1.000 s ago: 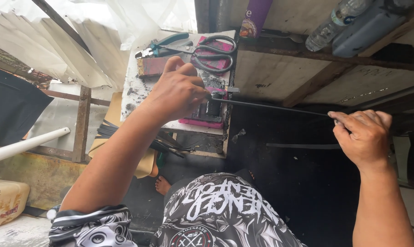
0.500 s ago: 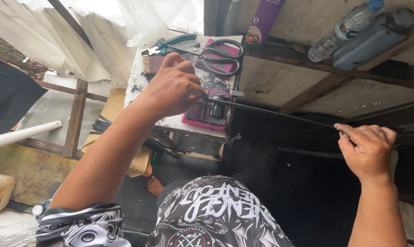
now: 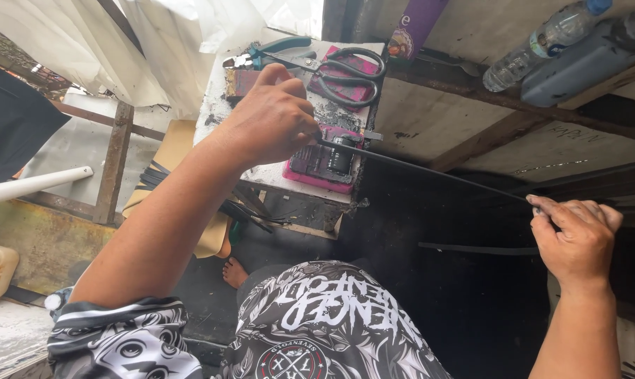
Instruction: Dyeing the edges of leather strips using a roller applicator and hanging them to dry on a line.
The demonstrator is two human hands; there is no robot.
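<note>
Left hand (image 3: 272,116) clamped fist-tight on one end of the thin black strip (image 3: 430,172) over the small white table (image 3: 212,105), right hand (image 3: 576,238) pinching the far end, strip stretched taut between, scissors (image 3: 349,70) lying just behind.

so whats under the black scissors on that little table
A pink block lies under the scissors, on the small white table. The block's middle is covered by the handles.

Rough makeshift workshop, semi-open. Small worn white work table (image 3: 216,105) carrying black-handled scissors (image 3: 349,70), green-handled pliers (image 3: 272,49), grimy pink cutting jig (image 3: 324,165). Bare timber beams (image 3: 472,84) serving as shelf for clear plastic bottle (image 3: 542,38). White sheeting (image 3: 142,42) as cover. Weathered wooden frame (image 3: 114,161).
</note>
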